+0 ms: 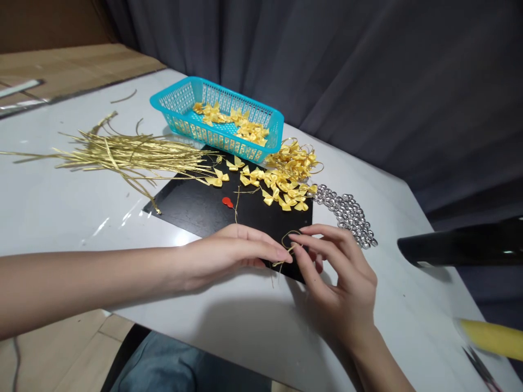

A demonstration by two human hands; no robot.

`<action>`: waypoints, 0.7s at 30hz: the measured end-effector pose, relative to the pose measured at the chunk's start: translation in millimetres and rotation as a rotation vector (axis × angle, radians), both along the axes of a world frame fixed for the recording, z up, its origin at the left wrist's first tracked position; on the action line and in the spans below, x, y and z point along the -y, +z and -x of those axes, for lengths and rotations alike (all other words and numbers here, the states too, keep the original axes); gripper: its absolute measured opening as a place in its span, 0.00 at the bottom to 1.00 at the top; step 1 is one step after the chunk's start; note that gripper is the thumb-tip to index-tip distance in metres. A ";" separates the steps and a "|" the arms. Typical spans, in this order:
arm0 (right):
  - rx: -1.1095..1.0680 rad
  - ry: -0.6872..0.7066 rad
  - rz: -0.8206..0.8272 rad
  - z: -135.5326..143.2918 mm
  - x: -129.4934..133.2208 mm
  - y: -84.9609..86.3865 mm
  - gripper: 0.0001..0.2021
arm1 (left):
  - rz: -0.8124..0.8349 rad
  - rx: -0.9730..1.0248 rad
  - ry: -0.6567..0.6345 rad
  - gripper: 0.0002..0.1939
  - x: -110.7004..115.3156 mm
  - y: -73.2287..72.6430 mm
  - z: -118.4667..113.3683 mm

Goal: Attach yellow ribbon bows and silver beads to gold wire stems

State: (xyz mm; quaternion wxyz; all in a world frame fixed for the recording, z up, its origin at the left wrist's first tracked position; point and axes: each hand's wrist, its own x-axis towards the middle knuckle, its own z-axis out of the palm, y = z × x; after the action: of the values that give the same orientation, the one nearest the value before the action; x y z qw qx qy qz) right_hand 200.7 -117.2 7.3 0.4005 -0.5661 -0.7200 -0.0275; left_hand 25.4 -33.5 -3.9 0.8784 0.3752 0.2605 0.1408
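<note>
Over the near edge of a black mat [188, 204], my left hand [241, 247] pinches a thin gold cord [280, 263] between thumb and fingers. My right hand [339, 264] meets it from the right, its thumb and fingertips closed on the same cord, which forms a small loop [291, 234] above the fingertips. Loose ends hang below. Yellow ribbon bows [286, 196] lie on the mat beyond my hands, beside a small red piece [227, 202] and a thin gold strand [237, 209].
A blue basket [220, 142] holding yellow bows stands at the back. Gold cords [131, 155] lie in a bundle on the left. Silver beads [351, 215] are heaped on the right. Farther right are a black cylindrical object [461, 242], a yellow roll [490, 337] and scissors [480, 367].
</note>
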 end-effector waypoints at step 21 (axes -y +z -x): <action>-0.759 0.207 0.599 0.7 -0.9 8.5 0.06 | -0.218 -0.109 -0.057 0.11 -2.8 2.1 3.0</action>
State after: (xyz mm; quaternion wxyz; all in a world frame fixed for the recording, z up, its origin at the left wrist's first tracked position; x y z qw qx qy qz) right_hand 200.0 -116.3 15.9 0.4547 -0.5518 -0.5521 0.4289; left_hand 22.5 -30.7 -1.8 0.8207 0.4827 0.2801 0.1228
